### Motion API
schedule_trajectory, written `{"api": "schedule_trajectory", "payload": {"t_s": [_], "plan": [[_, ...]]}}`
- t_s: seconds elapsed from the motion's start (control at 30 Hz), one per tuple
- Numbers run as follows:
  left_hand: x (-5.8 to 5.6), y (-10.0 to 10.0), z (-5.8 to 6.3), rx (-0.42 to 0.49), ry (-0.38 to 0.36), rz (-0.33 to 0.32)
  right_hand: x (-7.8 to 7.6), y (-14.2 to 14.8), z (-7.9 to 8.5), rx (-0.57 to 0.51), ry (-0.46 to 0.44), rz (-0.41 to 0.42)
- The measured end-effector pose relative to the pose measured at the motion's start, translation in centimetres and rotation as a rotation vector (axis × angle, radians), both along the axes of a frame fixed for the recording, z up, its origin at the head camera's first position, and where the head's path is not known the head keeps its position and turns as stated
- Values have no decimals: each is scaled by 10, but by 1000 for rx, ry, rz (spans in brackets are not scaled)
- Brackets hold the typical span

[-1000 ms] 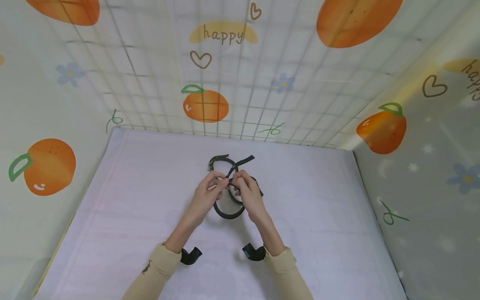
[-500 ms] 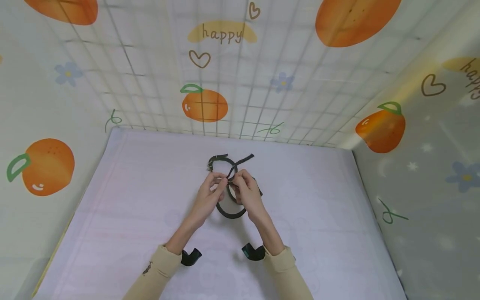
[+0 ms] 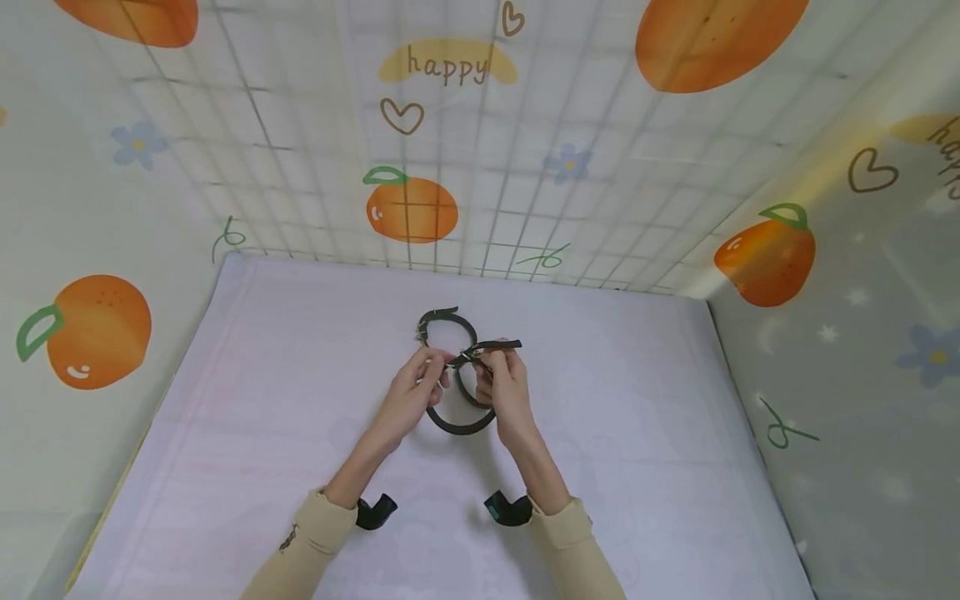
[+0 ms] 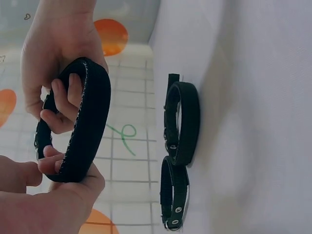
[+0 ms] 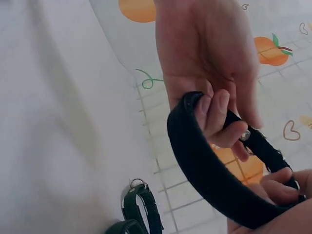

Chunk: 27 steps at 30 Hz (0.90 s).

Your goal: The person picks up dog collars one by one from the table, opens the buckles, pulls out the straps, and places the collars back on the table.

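A black collar (image 3: 461, 431) with stitched edges and metal fittings hangs as a loop between both hands, above the table. My left hand (image 3: 411, 393) pinches one side of it near the buckle. My right hand (image 3: 507, 402) grips the other side, fingers curled through the loop, while a loose strap end sticks out rightward above it. In the left wrist view the held collar (image 4: 95, 126) shows its wide outer face. Beyond it a second black collar (image 4: 187, 124) and a third collar (image 4: 180, 192), with metal eyelets and a ring, rest on the table, both looped.
The white-covered table (image 3: 300, 400) ends at a grid wall (image 3: 495, 192) behind a printed sheet. Side sheets rise left and right. A dark curved piece (image 3: 377, 512) sits by the left cuff, and another dark piece (image 3: 507, 508) by the right cuff.
The held collar's strap end has swung from pointing up and right to lying nearly level toward the right. My right hand has shifted slightly right, and the buckle now shows between the hands.
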<state>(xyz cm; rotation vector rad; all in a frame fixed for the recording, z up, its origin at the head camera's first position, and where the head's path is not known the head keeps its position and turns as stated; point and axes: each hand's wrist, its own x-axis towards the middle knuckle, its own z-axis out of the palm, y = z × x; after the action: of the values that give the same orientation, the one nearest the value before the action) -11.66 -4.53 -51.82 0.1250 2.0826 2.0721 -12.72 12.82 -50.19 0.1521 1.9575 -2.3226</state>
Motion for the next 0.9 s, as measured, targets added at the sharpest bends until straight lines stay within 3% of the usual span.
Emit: {"api": "schedule_trajectory", "payload": {"t_s": [0.27,0.43,0.63,0.9], "plan": [[-1,-4,-1,42,-88,-23,-2,2,-1,-89,56,-85],[-5,-5,2,21,-87,-50,-2,2,-1,-41,34,-51],[-9,-3,6,62,-101,-64,1,1,-3,18,15,-12],[-7,-3,6,90,-112,-70,0,1,-3,18,16,-65]]}}
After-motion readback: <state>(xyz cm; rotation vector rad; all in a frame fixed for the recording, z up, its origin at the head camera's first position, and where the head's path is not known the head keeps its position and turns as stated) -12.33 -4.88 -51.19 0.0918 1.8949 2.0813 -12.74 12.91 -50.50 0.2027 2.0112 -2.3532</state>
